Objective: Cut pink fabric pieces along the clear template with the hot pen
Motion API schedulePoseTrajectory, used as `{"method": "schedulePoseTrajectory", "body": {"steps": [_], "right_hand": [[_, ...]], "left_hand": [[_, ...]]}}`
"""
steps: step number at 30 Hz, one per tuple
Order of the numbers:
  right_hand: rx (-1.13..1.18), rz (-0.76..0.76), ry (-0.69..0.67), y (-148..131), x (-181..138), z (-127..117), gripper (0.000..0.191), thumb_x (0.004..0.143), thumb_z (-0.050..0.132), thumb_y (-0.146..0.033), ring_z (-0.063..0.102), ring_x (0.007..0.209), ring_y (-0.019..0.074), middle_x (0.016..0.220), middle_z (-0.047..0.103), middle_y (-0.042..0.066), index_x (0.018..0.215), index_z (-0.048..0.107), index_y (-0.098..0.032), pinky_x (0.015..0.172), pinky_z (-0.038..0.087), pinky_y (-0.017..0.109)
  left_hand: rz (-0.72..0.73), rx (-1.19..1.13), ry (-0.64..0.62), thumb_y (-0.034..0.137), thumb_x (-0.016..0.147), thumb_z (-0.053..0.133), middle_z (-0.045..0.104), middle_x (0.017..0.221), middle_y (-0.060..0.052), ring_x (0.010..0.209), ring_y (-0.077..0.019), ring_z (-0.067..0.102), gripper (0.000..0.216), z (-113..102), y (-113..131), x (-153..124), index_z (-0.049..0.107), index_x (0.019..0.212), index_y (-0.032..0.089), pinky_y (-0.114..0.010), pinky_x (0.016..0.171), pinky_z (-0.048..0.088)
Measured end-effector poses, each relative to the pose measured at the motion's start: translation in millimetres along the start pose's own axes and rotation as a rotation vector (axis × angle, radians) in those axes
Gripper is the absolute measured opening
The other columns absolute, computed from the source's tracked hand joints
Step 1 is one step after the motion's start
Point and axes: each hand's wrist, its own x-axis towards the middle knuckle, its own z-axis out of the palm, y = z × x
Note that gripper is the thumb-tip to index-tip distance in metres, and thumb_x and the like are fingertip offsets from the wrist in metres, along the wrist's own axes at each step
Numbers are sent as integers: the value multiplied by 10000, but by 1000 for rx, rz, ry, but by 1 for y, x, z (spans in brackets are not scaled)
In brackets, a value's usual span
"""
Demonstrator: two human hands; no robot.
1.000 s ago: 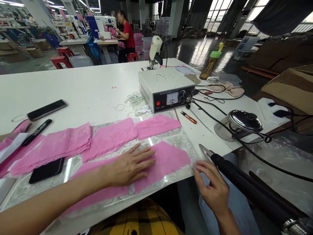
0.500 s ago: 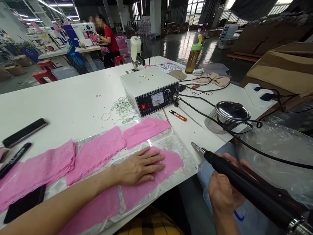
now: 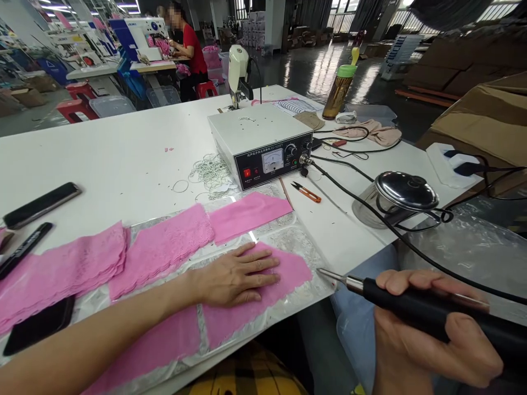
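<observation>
My left hand [image 3: 236, 276] lies flat on a pink fabric piece [image 3: 294, 269], fingers stretched and slightly apart. That piece rests on a plastic-covered board [image 3: 315, 247] at the table's front edge. At the right, my right hand [image 3: 436, 323] is wrapped around a black handheld ultrasonic cutter [image 3: 405, 302]. Its thin metal tip points left, near the board's right edge and a short way from the pink fabric. Stacks of pink fabric [image 3: 162, 247] lie left of my hand, and a single pink piece [image 3: 251, 215] lies beyond it.
A control box [image 3: 263, 142] with a meter stands mid-table, its black cable [image 3: 349, 192] running right. Orange thread snips [image 3: 307, 192], a lidded pot [image 3: 405, 192], a bottle [image 3: 340, 93], elastic loops [image 3: 212, 173] and a phone [image 3: 43, 204] lie around. A person in red [image 3: 191, 49] sits far behind.
The cutter in my right hand has swung flatter, its tip lower and closer to the fabric, and my grip on it has turned. My left hand stays pressed on the fabric.
</observation>
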Motion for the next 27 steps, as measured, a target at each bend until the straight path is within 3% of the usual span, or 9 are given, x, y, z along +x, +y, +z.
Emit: {"method": "schedulePoseTrajectory", "body": {"steps": [4,27], "right_hand": [[108,23,34,-6,-4,9,208,570,449,-286,423,472,154,654,438,-14,733,565,-228,443,326,326],[91,38,-58,-6,-1,15,200,578,458,-272,463,457,149,632,460,-18,733,570,-216,454,367,328]], "left_hand": [[-10,-3,-16,440,1039,340,276,1583,-38,1491,-217,218,494,1,0,0,388,1485,234,-462,1247,23],[26,-12,79,420,1029,385,326,1568,-51,1477,-209,263,477,5,-1,0,411,1470,238,-451,1250,29]]}}
